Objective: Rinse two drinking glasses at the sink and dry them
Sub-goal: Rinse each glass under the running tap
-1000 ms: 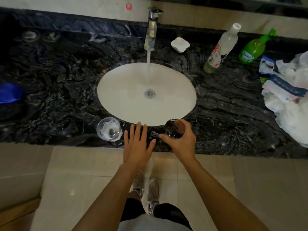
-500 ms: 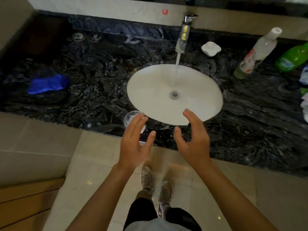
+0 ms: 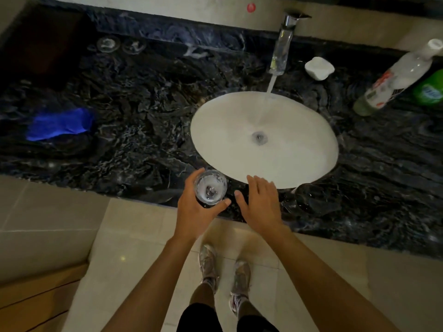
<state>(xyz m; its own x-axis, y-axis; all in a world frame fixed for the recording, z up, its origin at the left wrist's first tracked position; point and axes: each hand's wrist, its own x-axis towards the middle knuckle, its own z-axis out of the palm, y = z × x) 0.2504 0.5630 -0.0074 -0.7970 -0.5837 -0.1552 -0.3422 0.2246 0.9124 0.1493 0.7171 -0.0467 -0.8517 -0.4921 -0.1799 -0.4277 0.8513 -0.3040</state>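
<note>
My left hand (image 3: 196,207) grips a clear drinking glass (image 3: 211,189) that stands on the dark marble counter (image 3: 143,144), just left of the sink's front edge. The glass looks wet and frothy inside. Beside it my right hand (image 3: 261,204) hovers with straight fingers and holds nothing. To its right a faint clear shape on the counter looks like the second glass (image 3: 311,197). Water runs from the chrome tap (image 3: 284,41) into the white oval sink (image 3: 223,130).
A blue cloth (image 3: 60,124) lies on the counter at the left. Two small glass items (image 3: 109,44) sit at the back left. A white soap dish (image 3: 319,68), a white bottle (image 3: 398,77) and a green bottle (image 3: 429,89) are at the back right.
My right hand let go of the glass it held a second ago. My left hand moved left and closed round the other glass. The view shifted to the left.
</note>
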